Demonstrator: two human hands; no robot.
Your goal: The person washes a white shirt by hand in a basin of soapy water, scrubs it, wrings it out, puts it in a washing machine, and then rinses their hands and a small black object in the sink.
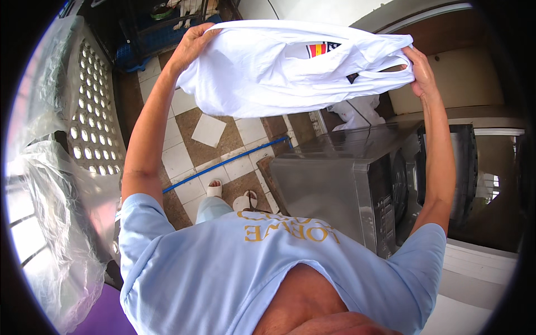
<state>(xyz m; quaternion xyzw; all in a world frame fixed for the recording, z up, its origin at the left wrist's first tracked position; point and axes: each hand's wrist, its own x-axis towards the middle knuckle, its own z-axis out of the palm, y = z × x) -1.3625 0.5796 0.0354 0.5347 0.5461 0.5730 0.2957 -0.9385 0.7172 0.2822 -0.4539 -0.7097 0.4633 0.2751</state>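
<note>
A white shirt (240,72) is stretched sideways in the air between my two raised hands. My left hand (195,44) pinches its upper left corner, fingers closed on the cloth. At the other end my right hand (420,72) grips the bunched fabric, with the fingertips partly hidden behind it. Folds and gaps run along the right half of the shirt, and a red, yellow and black patch shows through one opening. Both of my arms are extended forward.
A dark grey front-loading washing machine (324,178) stands at the right, its round door open. A blue pole (223,163) crosses the tiled floor (181,142). Plastic sheeting (53,223) hangs over a perforated panel at the left. An animal (192,10) is inside a cage beyond.
</note>
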